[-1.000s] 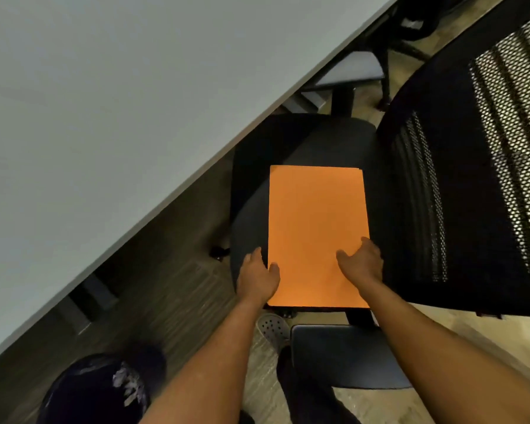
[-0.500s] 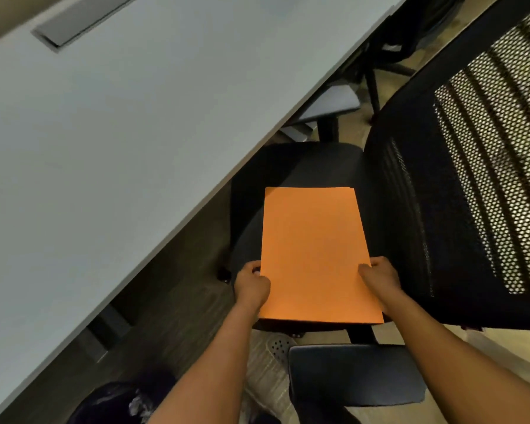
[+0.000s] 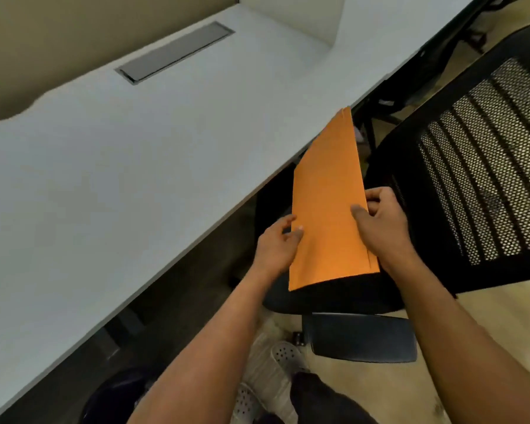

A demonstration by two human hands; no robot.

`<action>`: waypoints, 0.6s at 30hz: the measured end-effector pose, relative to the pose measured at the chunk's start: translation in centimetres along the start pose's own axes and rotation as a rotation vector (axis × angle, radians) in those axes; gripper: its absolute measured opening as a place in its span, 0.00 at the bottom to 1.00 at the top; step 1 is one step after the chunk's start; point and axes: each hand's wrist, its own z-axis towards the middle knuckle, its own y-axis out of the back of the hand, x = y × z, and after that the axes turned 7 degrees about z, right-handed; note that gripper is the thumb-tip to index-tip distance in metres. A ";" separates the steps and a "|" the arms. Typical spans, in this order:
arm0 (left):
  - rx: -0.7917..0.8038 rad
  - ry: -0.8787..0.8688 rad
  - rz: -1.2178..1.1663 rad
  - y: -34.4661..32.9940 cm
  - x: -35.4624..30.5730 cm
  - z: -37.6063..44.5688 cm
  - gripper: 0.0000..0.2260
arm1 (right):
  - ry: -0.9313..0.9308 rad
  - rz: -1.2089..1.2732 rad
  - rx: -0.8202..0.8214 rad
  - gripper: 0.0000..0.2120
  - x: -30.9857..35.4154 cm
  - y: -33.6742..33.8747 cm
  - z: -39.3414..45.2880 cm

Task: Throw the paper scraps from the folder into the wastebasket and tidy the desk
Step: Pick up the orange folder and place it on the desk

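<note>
No readable text, label, brand or number on any surface in view.

Both forearms outstretched, left hand [image 3: 277, 244] and right hand [image 3: 383, 223] pinching opposite edges

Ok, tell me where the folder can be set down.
The desk is bare from its front edge back to the grey cable hatch and right to the white divider. The chair side is tight: both hands, left and right, hold the folder there.
</note>
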 end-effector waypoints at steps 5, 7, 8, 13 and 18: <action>0.044 -0.083 -0.371 5.9 -4.7 -6.1 0.15 | 0.252 -0.060 0.048 0.06 7.2 -6.9 -7.2; -0.039 -0.092 -0.395 8.4 -5.2 -8.0 0.17 | 0.352 -0.144 0.106 0.05 9.3 -9.8 -10.2; -0.074 -0.073 -0.429 9.7 -5.2 -8.8 0.17 | 0.395 -0.203 0.140 0.06 10.1 -11.1 -11.6; -0.177 0.013 -0.702 16.6 -2.7 -12.0 0.10 | 0.467 -0.235 0.385 0.13 13.3 -15.8 -15.8; -0.288 0.071 -0.943 21.0 -0.5 -13.0 0.14 | 0.348 -0.107 0.636 0.18 14.9 -19.6 -16.1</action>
